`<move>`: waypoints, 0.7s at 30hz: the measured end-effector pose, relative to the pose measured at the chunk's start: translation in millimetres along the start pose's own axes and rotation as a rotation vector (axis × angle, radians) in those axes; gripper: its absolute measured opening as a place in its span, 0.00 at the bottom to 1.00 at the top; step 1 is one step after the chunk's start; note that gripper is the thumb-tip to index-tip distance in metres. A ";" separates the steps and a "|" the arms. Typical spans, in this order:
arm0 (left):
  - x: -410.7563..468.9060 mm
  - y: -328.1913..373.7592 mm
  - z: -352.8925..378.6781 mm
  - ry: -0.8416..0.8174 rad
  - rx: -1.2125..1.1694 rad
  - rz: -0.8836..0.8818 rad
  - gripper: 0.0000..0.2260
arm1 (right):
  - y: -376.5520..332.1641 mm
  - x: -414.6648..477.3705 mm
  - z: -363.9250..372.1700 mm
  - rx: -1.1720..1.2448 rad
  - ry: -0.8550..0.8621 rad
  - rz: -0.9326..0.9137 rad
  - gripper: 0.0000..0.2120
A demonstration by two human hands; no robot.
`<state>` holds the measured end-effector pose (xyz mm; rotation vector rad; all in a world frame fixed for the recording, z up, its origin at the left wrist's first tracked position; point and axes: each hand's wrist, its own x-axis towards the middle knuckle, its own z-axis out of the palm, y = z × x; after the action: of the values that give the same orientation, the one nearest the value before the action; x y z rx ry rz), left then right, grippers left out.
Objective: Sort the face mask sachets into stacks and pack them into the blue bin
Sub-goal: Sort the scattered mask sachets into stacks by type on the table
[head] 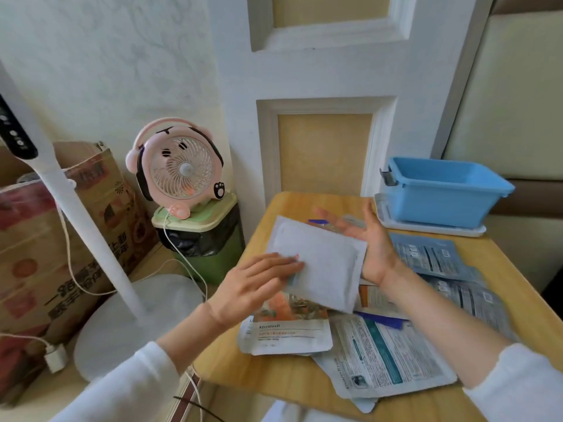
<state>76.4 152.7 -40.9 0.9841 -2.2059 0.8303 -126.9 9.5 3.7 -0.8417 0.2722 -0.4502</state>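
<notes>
A plain white sachet (323,263) hangs tilted above the wooden table (274,379). My left hand (259,284) pinches its left edge, fingers lying on top. My right hand (368,242) is open, palm against the sachet's right edge with fingers spread. Under them lie an orange-print sachet (289,333), a white and teal sachet (387,357) and blue-grey sachets (435,257) fanned out at the right. The blue bin (441,193) stands at the table's far right corner on a white lid (432,230), and nothing shows inside it.
Left of the table stand a green waste bin (210,242) carrying a pink desk fan (179,169), a white floor-fan pole (76,208) with its round base (131,324), and a cardboard box (54,245). A cable trails across the floor. A white panelled wall rises behind.
</notes>
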 end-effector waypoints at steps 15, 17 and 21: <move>10.4 -15.2 -3.2 0.165 -0.185 -0.722 0.05 | 18.7 1.2 6.2 -0.633 0.204 0.083 0.07; 13.7 -10.6 -4.1 0.124 -0.366 -0.951 0.10 | 12.3 1.2 4.0 -0.572 0.302 -0.029 0.06; 16.5 7.8 6.2 -0.405 -0.476 -1.348 0.31 | -9.0 -8.4 -19.8 -0.395 0.532 -0.160 0.07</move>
<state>59.5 145.2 -35.5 2.0215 -1.3157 -0.5119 -144.7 -4.5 -1.6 -1.1245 0.8083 -0.7854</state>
